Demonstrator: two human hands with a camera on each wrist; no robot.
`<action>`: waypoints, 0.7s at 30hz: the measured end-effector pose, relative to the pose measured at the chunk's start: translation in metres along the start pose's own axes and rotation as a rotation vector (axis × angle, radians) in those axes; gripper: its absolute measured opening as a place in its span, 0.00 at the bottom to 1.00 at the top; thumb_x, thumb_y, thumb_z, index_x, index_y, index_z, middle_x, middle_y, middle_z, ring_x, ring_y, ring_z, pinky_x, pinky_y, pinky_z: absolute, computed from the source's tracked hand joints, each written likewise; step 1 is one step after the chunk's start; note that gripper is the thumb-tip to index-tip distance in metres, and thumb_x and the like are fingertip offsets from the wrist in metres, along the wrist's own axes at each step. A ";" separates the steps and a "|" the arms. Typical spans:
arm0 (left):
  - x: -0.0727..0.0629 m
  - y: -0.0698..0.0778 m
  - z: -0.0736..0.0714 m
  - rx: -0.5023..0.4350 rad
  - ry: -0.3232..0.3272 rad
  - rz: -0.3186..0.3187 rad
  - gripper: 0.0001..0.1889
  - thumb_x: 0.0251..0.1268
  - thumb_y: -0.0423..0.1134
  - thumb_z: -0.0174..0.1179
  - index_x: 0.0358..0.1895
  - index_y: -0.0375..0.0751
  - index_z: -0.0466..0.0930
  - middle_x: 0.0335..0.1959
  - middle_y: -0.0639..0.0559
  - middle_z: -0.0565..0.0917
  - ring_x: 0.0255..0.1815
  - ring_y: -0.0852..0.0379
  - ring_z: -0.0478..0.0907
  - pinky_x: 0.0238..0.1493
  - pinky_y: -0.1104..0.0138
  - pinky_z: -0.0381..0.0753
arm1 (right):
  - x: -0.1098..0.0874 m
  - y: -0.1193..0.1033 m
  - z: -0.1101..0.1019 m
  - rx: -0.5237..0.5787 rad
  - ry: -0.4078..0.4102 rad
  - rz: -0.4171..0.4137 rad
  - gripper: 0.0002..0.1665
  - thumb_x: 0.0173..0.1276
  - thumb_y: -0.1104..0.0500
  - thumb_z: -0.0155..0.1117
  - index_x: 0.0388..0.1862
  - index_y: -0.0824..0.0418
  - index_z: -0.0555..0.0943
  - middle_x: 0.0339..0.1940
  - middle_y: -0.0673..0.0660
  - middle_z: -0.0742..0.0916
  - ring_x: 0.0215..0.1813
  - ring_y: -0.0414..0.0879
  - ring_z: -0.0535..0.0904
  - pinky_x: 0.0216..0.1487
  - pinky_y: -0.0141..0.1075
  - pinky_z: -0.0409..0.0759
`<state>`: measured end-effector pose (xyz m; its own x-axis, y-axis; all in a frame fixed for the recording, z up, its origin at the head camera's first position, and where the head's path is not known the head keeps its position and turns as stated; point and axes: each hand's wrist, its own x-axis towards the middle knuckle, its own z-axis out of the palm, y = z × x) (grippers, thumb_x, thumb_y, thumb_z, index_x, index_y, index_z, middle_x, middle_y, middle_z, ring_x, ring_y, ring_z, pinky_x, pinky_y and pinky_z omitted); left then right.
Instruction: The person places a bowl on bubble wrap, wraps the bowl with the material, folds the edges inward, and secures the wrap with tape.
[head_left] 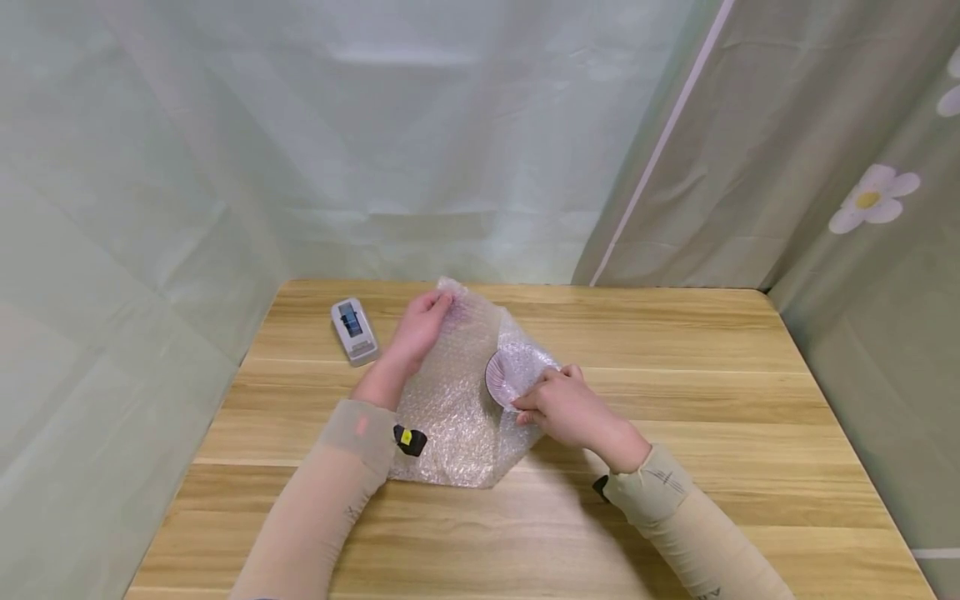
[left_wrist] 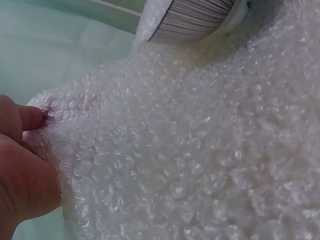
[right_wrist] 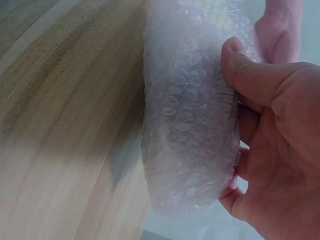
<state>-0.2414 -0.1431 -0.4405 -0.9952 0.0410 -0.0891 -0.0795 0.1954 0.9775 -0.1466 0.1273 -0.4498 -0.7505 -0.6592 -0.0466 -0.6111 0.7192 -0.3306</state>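
Note:
A sheet of bubble wrap (head_left: 453, 425) lies over the middle of the table, its right side folded over a round bowl with thin dark stripes (head_left: 496, 381). Part of the striped wall (left_wrist: 192, 21) shows beside the wrap in the left wrist view; the rest is covered. At the far left corner, my left hand (head_left: 420, 332) pinches the sheet between thumb and fingers. My right hand (head_left: 564, 407) grips the wrapped bowl from the right. In the right wrist view its thumb (right_wrist: 245, 67) presses on the folded wrap (right_wrist: 187, 130), with the fingers behind.
A grey and white device, apparently a tape dispenser (head_left: 355, 332), stands left of the wrap near the back. The wooden table (head_left: 712, 417) extends to both sides. Curtains (head_left: 450, 150) hang behind and beside it.

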 end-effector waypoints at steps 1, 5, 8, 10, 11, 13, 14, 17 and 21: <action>-0.001 0.001 0.001 0.001 -0.005 0.000 0.20 0.89 0.45 0.48 0.56 0.29 0.81 0.57 0.40 0.82 0.61 0.48 0.76 0.71 0.53 0.71 | 0.000 0.000 0.000 -0.001 0.001 -0.001 0.18 0.73 0.48 0.73 0.57 0.50 0.92 0.49 0.46 0.93 0.54 0.50 0.80 0.53 0.51 0.67; -0.004 0.006 0.005 -0.022 -0.037 0.006 0.21 0.89 0.44 0.47 0.58 0.27 0.79 0.60 0.36 0.81 0.65 0.44 0.75 0.75 0.50 0.68 | 0.000 0.001 0.000 -0.005 0.002 -0.002 0.18 0.73 0.47 0.72 0.57 0.49 0.92 0.49 0.46 0.93 0.54 0.49 0.80 0.52 0.50 0.67; -0.005 0.009 0.008 -0.048 -0.055 0.006 0.19 0.89 0.43 0.47 0.56 0.29 0.79 0.59 0.37 0.80 0.65 0.44 0.74 0.75 0.50 0.68 | 0.001 0.001 0.000 -0.004 0.003 -0.002 0.18 0.72 0.47 0.73 0.57 0.49 0.92 0.49 0.46 0.93 0.54 0.49 0.80 0.52 0.50 0.67; -0.007 0.010 0.010 -0.055 -0.068 0.005 0.18 0.89 0.43 0.47 0.55 0.30 0.79 0.58 0.38 0.80 0.65 0.45 0.74 0.75 0.50 0.68 | 0.001 0.001 0.001 -0.003 0.002 -0.002 0.18 0.72 0.47 0.73 0.57 0.49 0.92 0.49 0.46 0.93 0.54 0.49 0.80 0.52 0.50 0.67; -0.008 0.011 0.011 -0.060 -0.078 0.004 0.18 0.89 0.43 0.47 0.55 0.30 0.79 0.58 0.38 0.80 0.65 0.44 0.74 0.76 0.49 0.67 | 0.001 0.001 0.001 -0.003 0.001 -0.001 0.18 0.72 0.47 0.73 0.57 0.49 0.92 0.49 0.46 0.93 0.54 0.49 0.80 0.52 0.50 0.67; -0.011 0.013 0.012 -0.073 -0.100 0.003 0.18 0.89 0.42 0.47 0.56 0.29 0.78 0.59 0.38 0.79 0.67 0.43 0.73 0.77 0.48 0.66 | 0.001 0.001 0.001 -0.004 -0.001 -0.001 0.18 0.72 0.47 0.73 0.57 0.49 0.92 0.49 0.46 0.93 0.54 0.49 0.80 0.52 0.51 0.67; -0.012 0.014 0.013 -0.077 -0.112 0.003 0.18 0.88 0.42 0.47 0.57 0.29 0.78 0.60 0.37 0.79 0.67 0.43 0.72 0.77 0.48 0.66 | 0.001 0.000 0.001 -0.005 -0.001 -0.002 0.18 0.72 0.47 0.73 0.57 0.49 0.92 0.50 0.47 0.93 0.54 0.49 0.80 0.52 0.51 0.67; -0.015 0.016 0.015 -0.089 -0.149 0.000 0.19 0.88 0.42 0.47 0.59 0.28 0.77 0.63 0.35 0.77 0.70 0.40 0.71 0.79 0.46 0.63 | 0.002 0.000 0.001 -0.010 0.003 -0.005 0.18 0.72 0.47 0.73 0.57 0.50 0.92 0.50 0.47 0.93 0.54 0.50 0.80 0.53 0.51 0.68; -0.018 0.016 0.017 -0.098 -0.183 -0.012 0.20 0.88 0.43 0.47 0.62 0.28 0.77 0.72 0.34 0.75 0.76 0.39 0.67 0.82 0.45 0.57 | 0.001 0.000 0.000 -0.016 0.013 -0.012 0.18 0.72 0.47 0.73 0.56 0.49 0.93 0.49 0.47 0.93 0.53 0.50 0.81 0.53 0.51 0.68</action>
<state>-0.2242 -0.1237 -0.4270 -0.9679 0.2181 -0.1252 -0.1051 0.1014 0.9893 -0.1476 0.1264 -0.4500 -0.7465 -0.6647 -0.0303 -0.6237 0.7150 -0.3159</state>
